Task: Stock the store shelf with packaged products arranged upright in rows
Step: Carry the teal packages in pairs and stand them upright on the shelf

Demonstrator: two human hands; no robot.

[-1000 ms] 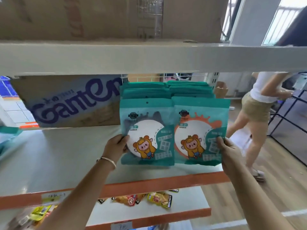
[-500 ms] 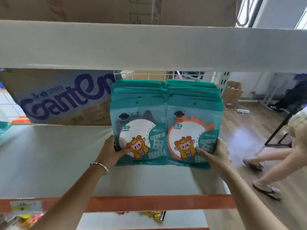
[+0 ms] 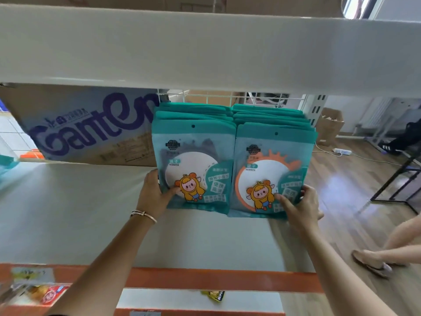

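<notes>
The left hand (image 3: pixel 155 195) clasps the left row of packs (image 3: pixel 196 156) at its outer edge, thumb on the front face, the rest hidden behind. The right hand (image 3: pixel 300 207) clasps the right row of packs (image 3: pixel 273 160), fingertips (image 3: pixel 306 190) curled round the outer edge. Both rows stand upright, touching, far back on the shelf (image 3: pixel 79 213); rear packs show only their tops. A cardboard box (image 3: pixel 86 126) stands just left, its top hidden by the upper shelf (image 3: pixel 205 49). Bare shelf runs forward to the orange lip (image 3: pixel 216 279).

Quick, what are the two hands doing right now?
Left hand: grips the left row of teal mirror packs, thumb on front.
Right hand: grips the right row of teal mirror packs.
</notes>
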